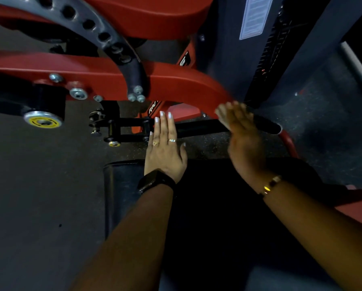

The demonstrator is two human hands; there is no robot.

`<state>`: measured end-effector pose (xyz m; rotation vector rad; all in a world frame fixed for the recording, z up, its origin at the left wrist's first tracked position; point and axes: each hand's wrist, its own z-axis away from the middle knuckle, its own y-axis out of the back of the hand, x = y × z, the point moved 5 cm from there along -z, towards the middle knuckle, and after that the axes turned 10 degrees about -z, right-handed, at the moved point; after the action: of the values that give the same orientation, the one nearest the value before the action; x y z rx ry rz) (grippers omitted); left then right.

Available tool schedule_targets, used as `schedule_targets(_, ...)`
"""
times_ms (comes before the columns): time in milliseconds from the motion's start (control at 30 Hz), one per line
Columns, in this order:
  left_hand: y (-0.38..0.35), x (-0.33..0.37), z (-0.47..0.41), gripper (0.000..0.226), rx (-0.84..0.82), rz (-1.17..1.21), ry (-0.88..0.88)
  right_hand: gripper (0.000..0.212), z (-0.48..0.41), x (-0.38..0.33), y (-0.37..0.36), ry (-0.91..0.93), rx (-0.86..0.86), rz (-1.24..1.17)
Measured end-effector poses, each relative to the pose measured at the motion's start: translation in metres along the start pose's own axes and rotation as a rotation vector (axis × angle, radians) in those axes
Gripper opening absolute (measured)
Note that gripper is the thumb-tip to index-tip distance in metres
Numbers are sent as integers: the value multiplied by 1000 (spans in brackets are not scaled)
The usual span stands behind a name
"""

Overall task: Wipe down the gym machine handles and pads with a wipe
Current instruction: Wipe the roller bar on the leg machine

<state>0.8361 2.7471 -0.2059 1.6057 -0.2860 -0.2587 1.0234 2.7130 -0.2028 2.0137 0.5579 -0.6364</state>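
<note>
Nearest the camera, two bare forearms are seen reaching forward over a dark pad, which lies low in the view and is largely in shadow. A black watch is worn on the left wrist and a gold bracelet on the right.

Beyond the pad, the left hand is held flat, fingers straight and close together. The right hand is blurred, but its fingers are also seen straight and nothing is pinched. No wipe can be made out in either hand.

Between and under the fingertips runs the black handle; whether it is touched cannot be told. Behind it stands the red frame.

The handle is judged rigid, fixed and somewhat grippy, so it would best be encircled through the wipe along its black sleeve. The pad is judged soft and yielding, and is better pressed with a flat palm.
</note>
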Motion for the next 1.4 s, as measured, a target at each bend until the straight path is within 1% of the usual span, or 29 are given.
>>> schedule_targets(67,1,0,-1,77,-10,-23,3,58,-13,-32,-24,124,-51,-63)
schedule_targets(100,1,0,-2,76,-17,-27,1,52,-16,-46,-36,191,-129,-63)
schedule_targets(167,3,1,-2,77,-33,-29,-6,51,-8,-55,-55,297,-338,27)
schedule_targets(200,4,2,-2,78,-40,-36,-9,52,-3,-50,-55,330,-400,80)
schedule_targets(233,5,2,-1,80,-45,-49,-11,52,1,-39,-49,341,-414,119)
schedule_targets(267,6,3,-1,81,-49,-65,-11,53,4,-25,-42,320,-399,138)
schedule_targets(333,6,5,-2,84,-55,-90,-19,57,12,11,-21,207,-322,140)
schedule_targets(400,4,9,-5,88,-48,-134,-61,74,22,43,0,62,-271,196)
schedule_targets(433,3,11,-6,89,-38,-165,-94,77,25,52,7,2,-249,221)
schedule_targets(467,3,13,-7,90,-27,-193,-120,75,24,55,13,-58,-220,223)
schedule_targets(533,3,14,-8,89,-10,-222,-131,72,13,51,12,-170,-132,149)
schedule_targets(567,3,14,-8,87,-10,-229,-124,72,3,41,6,-190,-100,101)
schedule_targets(600,4,14,-8,86,-8,-237,-116,69,-6,27,-2,-176,-76,56)
schedule_targets(633,5,14,-8,86,-5,-241,-109,63,-14,8,-11,-121,-66,13)
schedule_targets(667,5,14,-7,86,-1,-245,-104,56,-18,-12,-23,-44,-92,-3)
schedule_targets(733,5,15,-8,89,14,-244,-102,57,-17,-42,-46,82,-286,30)
schedule_targets(767,5,16,-8,90,20,-239,-102,58,-14,-45,-52,109,-379,52)
schedule_targets(833,5,15,-8,91,29,-234,-106,55,-8,-32,-45,138,-408,122)
schedule_targets(900,6,15,-8,90,37,-244,-105,55,-4,0,-27,80,-344,193)
schedule_targets(1000,8,26,-11,95,36,-270,-85,61,11,50,3,-74,-252,187)
schedule_targets(1067,3,51,-14,100,21,-334,-142,61,12,59,13,-142,-196,218)
schedule_targets(1133,-5,79,-16,99,11,-360,-155,58,2,49,9,-166,-145,190)
schedule_targets(1167,-9,89,-17,97,5,-341,-132,58,-2,38,3,-114,-146,171)
schedule_targets(1200,-12,95,-18,93,3,-335,-104,58,-3,25,-6,-35,-184,158)
schedule_targets(1267,-17,99,-19,84,7,-365,-60,58,8,10,-21,121,-350,125)
schedule_targets(1333,-18,96,-19,83,40,-328,-39,56,16,17,-21,206,-446,127)
schedule_targets(1400,-16,96,-20,89,75,-275,-38,53,18,35,-9,272,-463,198)
